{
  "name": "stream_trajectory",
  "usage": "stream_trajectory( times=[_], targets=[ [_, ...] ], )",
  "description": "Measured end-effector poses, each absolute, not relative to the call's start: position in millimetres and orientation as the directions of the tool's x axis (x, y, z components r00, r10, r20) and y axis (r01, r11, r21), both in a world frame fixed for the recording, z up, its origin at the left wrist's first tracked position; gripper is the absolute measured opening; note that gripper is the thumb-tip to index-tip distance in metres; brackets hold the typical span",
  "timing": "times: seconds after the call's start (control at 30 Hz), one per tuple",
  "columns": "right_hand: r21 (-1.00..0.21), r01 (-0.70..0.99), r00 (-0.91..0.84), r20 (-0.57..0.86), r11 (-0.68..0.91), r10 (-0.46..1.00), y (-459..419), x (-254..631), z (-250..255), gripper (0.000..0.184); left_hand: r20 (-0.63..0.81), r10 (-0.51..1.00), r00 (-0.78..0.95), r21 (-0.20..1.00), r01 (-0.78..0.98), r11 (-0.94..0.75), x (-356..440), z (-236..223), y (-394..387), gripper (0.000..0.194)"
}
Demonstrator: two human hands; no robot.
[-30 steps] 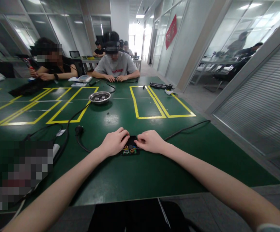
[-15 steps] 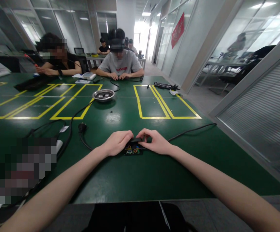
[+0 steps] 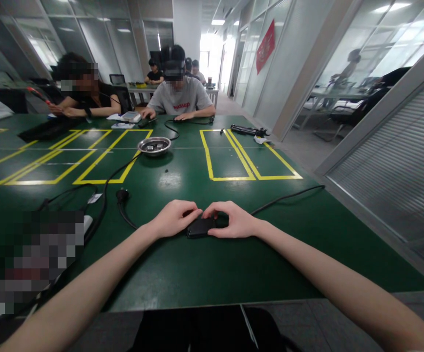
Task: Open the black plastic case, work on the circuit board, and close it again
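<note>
A black power adapter [image 3: 199, 228] lies flat on the green table, its cover over the circuit board. From its left side my left hand [image 3: 175, 218] grips it, thumb along the top edge. My right hand [image 3: 233, 220] curls round the right end, with fingers at the back and the thumb at the front. A black cord [image 3: 288, 199] runs out beyond my right hand. On the left, a cord ends in a black plug [image 3: 122, 195]. The circuit board is hidden under the cover.
A metal bowl [image 3: 154, 146] with small metal parts stands further back. Yellow tape [image 3: 234, 179] marks boxes on the table [image 3: 182, 278]. At the front left is a blurred-out object [image 3: 39, 259] with cables. Across the table sit a person in a grey shirt [image 3: 179, 95] and another in black.
The black cover, held tilted above the exposed circuit board before, now lies down over it. My right thumb has come forward to the front edge.
</note>
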State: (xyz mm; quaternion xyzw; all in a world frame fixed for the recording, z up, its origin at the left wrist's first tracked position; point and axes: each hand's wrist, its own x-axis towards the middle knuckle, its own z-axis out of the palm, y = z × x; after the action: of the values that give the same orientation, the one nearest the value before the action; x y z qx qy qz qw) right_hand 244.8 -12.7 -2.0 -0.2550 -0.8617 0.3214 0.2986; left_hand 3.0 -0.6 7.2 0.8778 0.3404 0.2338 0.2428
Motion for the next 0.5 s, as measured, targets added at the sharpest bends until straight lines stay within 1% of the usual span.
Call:
stream_trajectory(
  times=[0.07,0.2,0.33,0.4,0.5],
  targets=[
    [-0.677,0.264,-0.683,0.372,0.687,0.629,-13.2,244.5,-2.6,0.029,0.241,0.698,0.674,0.561,0.490,-0.667,1.7,5.9,0.5,0.037],
    [-0.574,0.278,-0.683,0.446,0.770,0.579,-13.5,244.6,-4.3,0.028,0.244,0.699,0.672,0.548,0.499,-0.671,0.9,5.8,1.3,0.043],
    [-0.479,0.294,-0.720,0.459,0.827,0.521,-12.6,245.3,-5.7,0.038,0.225,0.713,0.665,0.553,0.515,-0.655,2.2,7.6,0.3,0.047],
    [-0.456,0.300,-0.725,0.461,0.838,0.511,-13.1,244.8,-5.5,0.039,0.206,0.731,0.651,0.572,0.526,-0.629,2.7,8.8,-0.1,0.049],
    [-0.462,0.305,-0.706,0.477,0.833,0.523,-15.3,242.6,-4.2,0.034,0.172,0.756,0.631,0.623,0.525,-0.580,2.5,10.6,0.0,0.050]
  ],
)
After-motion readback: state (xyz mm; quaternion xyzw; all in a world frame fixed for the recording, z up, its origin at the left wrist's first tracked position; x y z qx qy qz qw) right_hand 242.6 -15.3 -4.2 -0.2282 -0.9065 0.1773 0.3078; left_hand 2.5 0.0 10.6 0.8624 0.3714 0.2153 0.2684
